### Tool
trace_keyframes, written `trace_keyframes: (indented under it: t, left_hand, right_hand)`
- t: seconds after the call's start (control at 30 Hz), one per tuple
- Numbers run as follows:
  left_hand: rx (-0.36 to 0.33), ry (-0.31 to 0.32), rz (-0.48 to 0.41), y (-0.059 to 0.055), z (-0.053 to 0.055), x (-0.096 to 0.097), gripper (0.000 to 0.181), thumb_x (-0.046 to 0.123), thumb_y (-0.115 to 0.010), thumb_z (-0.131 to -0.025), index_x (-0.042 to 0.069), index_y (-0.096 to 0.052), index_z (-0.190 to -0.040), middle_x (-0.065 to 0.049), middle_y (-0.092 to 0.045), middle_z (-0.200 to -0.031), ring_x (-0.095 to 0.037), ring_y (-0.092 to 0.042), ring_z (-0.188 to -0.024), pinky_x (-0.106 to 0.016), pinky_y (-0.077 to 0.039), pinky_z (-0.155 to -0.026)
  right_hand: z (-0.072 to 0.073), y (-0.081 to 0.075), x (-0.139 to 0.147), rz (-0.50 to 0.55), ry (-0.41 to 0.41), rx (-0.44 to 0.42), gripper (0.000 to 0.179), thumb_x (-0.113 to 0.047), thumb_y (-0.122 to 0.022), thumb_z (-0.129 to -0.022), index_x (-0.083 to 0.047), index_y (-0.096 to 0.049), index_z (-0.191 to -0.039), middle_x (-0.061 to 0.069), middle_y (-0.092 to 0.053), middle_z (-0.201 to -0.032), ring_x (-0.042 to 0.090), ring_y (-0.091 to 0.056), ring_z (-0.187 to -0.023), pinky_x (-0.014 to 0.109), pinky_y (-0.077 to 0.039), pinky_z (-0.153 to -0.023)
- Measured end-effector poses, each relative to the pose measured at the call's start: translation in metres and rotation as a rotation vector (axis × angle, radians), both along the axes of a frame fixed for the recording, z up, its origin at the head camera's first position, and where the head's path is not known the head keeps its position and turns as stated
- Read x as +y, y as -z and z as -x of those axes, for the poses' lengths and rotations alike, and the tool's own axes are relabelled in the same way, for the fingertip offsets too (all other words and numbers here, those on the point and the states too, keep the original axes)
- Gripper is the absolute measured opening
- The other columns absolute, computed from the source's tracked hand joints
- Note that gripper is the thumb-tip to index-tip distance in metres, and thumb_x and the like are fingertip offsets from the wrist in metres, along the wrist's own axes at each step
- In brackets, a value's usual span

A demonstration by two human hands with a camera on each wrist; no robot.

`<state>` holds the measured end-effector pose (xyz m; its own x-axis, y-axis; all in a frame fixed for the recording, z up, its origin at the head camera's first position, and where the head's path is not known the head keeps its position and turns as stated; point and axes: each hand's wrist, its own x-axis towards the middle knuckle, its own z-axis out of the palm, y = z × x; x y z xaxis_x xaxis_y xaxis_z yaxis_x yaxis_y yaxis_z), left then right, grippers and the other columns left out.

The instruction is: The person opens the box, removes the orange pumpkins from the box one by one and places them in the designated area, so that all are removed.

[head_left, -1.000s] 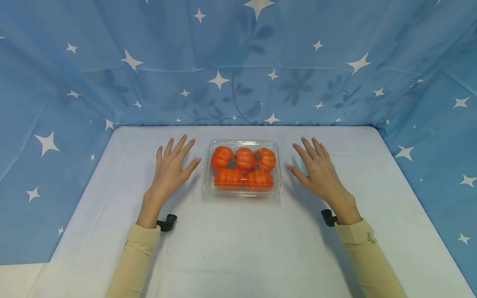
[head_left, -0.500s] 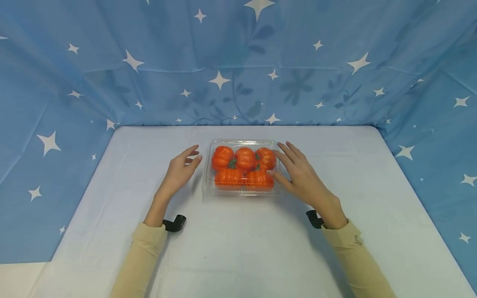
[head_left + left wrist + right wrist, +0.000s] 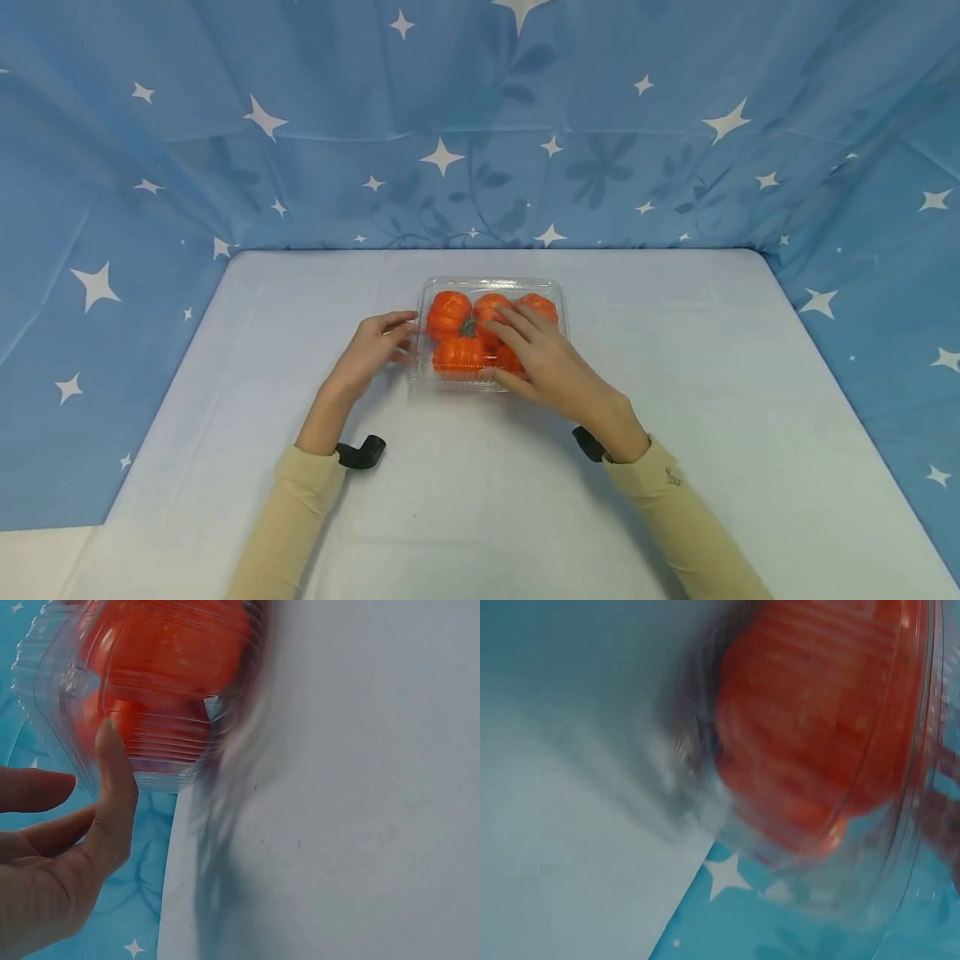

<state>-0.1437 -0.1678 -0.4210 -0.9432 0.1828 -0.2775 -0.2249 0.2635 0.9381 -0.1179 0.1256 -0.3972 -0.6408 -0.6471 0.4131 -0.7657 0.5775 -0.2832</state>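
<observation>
A clear plastic clamshell box [image 3: 491, 285] sits on the table, holding several small orange pumpkins [image 3: 450, 312] with green stems. My left hand [image 3: 371, 350] is at the box's left side, fingers relaxed and slightly bent. In the left wrist view, the thumb [image 3: 116, 780] of that hand overlaps the box's ribbed side wall [image 3: 169, 754]. Over the right part of the box is my right hand [image 3: 558, 367], fingers spread and loosely extended, covering some of the pumpkins. The right wrist view is blurred; an orange pumpkin [image 3: 802, 712] shows through the clear wall, with dark fingers [image 3: 941, 817] at the right edge.
A white-covered table [image 3: 480, 500] lies under the box and both arms. Blue curtains [image 3: 480, 192] with white stars rise behind its far edge and along both sides. A black wrist mount [image 3: 362, 452] is on the left wrist, another [image 3: 588, 444] on the right.
My right hand has moved left from beside the box to over its top. My left hand has moved right to the box's side, its fingers bending from a wide spread. The box stays put.
</observation>
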Motion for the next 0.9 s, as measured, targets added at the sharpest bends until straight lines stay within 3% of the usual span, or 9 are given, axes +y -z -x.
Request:
trace_keyframes:
  t: [0.2,0.43,0.9]
  left_hand:
    - [-0.022,0.015,-0.053,-0.002,0.000,-0.003,0.043,0.014,-0.048,-0.108,-0.005,-0.050,-0.147,-0.021,-0.059,-0.129,-0.020,-0.061,-0.088,-0.024,-0.060,-0.072]
    - [-0.031,0.030,-0.080,-0.002,0.000,-0.004,0.045,0.013,-0.049,-0.108,-0.006,-0.048,-0.148,-0.020,-0.059,-0.121,-0.018,-0.062,-0.084,-0.025,-0.061,-0.071]
    - [-0.068,0.033,-0.102,-0.001,0.002,-0.006,0.046,0.007,-0.050,-0.105,-0.004,-0.047,-0.150,-0.015,-0.056,-0.119,-0.016,-0.064,-0.084,-0.026,-0.062,-0.073]
  right_hand:
    - [-0.002,0.003,-0.019,-0.056,-0.039,0.025,0.064,-0.034,-0.083,-0.088,-0.003,-0.059,-0.138,0.023,-0.058,-0.144,0.044,-0.050,-0.138,0.058,-0.039,-0.117]
    - [-0.007,0.007,-0.037,-0.126,-0.025,0.044,0.066,-0.040,-0.082,-0.088,-0.005,-0.059,-0.139,0.021,-0.056,-0.147,0.041,-0.051,-0.139,0.053,-0.044,-0.115]
    - [-0.012,0.012,-0.053,-0.199,0.032,0.120,0.060,-0.031,-0.079,-0.090,-0.001,-0.060,-0.139,0.020,-0.058,-0.145,0.044,-0.052,-0.137,0.054,-0.046,-0.113]
